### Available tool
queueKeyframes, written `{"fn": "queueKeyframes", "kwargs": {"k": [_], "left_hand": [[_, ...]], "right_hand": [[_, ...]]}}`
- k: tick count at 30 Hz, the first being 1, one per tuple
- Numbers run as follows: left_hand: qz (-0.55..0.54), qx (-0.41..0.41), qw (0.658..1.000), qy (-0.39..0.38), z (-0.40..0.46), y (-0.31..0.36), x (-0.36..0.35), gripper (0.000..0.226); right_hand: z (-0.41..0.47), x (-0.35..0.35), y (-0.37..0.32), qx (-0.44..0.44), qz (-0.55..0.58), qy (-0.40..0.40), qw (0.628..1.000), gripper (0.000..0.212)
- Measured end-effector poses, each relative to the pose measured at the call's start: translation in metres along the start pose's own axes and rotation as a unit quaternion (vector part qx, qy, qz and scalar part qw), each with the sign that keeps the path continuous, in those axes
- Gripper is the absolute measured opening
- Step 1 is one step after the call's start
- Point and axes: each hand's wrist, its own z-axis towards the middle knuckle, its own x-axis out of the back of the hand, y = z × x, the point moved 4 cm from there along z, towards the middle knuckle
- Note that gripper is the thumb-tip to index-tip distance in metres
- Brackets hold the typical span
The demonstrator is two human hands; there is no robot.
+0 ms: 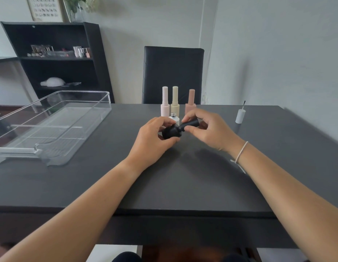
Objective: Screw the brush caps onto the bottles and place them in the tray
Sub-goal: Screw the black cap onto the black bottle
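Observation:
My left hand point(155, 138) grips a black bottle point(171, 132), tilted on its side above the dark table. My right hand point(206, 129) pinches the black brush cap point(191, 124), which sits at the bottle's neck. Just behind stands a small white bottle point(174, 118) with a bare threaded neck. A white brush cap point(240, 115) stands upside down at the right, bristles up. Three capped bottles stand in a row behind: pale pink point(165, 103), cream point(175, 102) and dusty pink point(191, 103). A clear plastic tray point(56, 127) sits at the left with nothing in it.
A black chair point(173, 72) stands behind the table's far edge. A dark shelf unit point(56, 61) with small items is at the back left. The dark tabletop point(183, 176) stretches toward me.

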Motion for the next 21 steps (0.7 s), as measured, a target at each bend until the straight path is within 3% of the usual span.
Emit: {"fn": "queueKeyframes", "kwargs": {"k": [4,11,14,21], "left_hand": [[0.010,0.000,1.000,0.006,-0.0004,-0.0011,0.0005,0.034],[0.014,-0.013,1.000,-0.007,-0.0010,0.0001,-0.0012,0.033],[0.021,-0.011,1.000,-0.011,-0.0008,-0.0005,-0.0011,0.033],[0.015,-0.007,1.000,-0.002,-0.0006,-0.0002,-0.0003,0.032]], "right_hand": [[0.0017,-0.0009,0.0037,-0.007,-0.022,0.004,1.000,0.003],[0.0011,-0.0045,0.0047,-0.040,-0.046,-0.007,0.998,0.036],[-0.0011,-0.0051,0.0022,-0.051,-0.002,-0.035,0.998,0.012],[-0.0002,-0.0025,-0.0030,-0.030,0.011,-0.024,0.999,0.015]]}}
